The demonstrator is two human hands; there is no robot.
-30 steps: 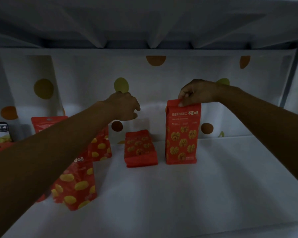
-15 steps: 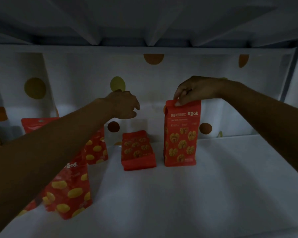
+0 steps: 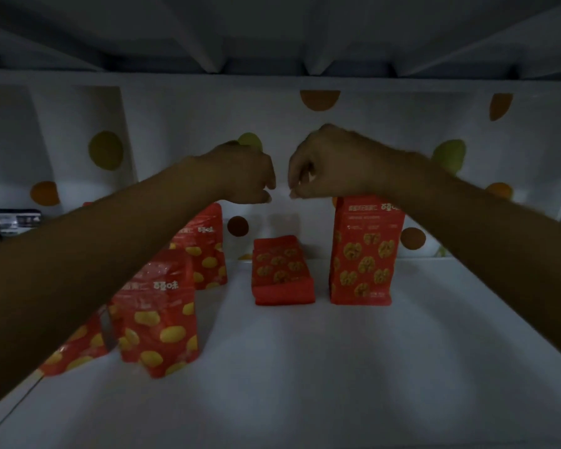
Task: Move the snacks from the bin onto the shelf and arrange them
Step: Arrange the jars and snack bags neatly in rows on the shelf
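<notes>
A tall red walnut snack bag (image 3: 365, 254) stands upright on the white shelf (image 3: 305, 367). To its left a smaller red walnut bag (image 3: 282, 270) lies tipped on its back. My right hand (image 3: 331, 163) hovers just left of the tall bag's top, fingers curled down and holding nothing. My left hand (image 3: 243, 175) is close beside it with curled fingers, also holding nothing. Both hands hang above the lying bag. The bin is out of view.
Red bags with yellow nuts stand at the left: one in front (image 3: 162, 319), one behind (image 3: 204, 251), another under my left forearm (image 3: 75, 348). A dark package (image 3: 10, 220) sits far left. The upper shelf's underside is close overhead.
My right hand let go of the tall bag's top and moved left. My left hand shifted right, so both hands now nearly meet above the lying bag. The view also shifted.
</notes>
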